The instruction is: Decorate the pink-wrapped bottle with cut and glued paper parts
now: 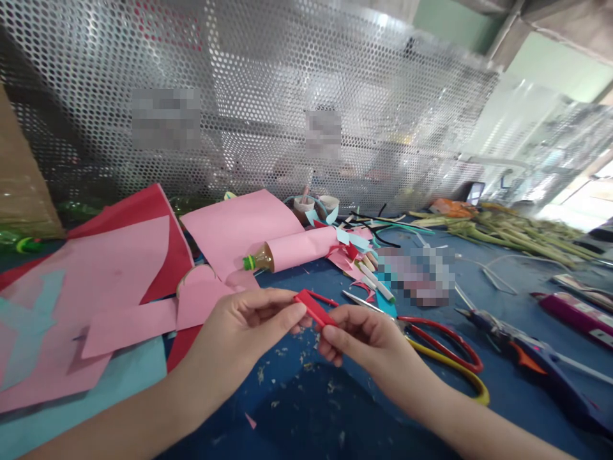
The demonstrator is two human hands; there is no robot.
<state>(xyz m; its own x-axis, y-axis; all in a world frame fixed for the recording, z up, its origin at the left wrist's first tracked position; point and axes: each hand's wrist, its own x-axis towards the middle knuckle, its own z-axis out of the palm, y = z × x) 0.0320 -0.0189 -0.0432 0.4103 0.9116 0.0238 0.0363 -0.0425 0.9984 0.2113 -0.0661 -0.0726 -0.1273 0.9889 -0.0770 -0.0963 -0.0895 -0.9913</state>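
Note:
Between my two hands is a small folded strip of red paper (314, 308), held above the blue table. My left hand (261, 319) pinches its upper left end between thumb and fingers. At the lower right end, the thumb and fingers of my right hand (361, 335) are closed on it too. Scissors (447, 351) with one red and one yellow handle lie just beyond my right hand, their blades partly behind it. Past my hands lies a plastic bottle wrapped in pink paper (304, 248), its green cap pointing left.
Pink paper sheets (129, 268), red paper (177, 255) and light blue paper (129, 377) overlap on the left. A glue gun (541, 367) lies at right, near a purple box (569, 316). Dried leaf strips (517, 230) are piled farther back. A perforated metal screen (268, 96) stands behind.

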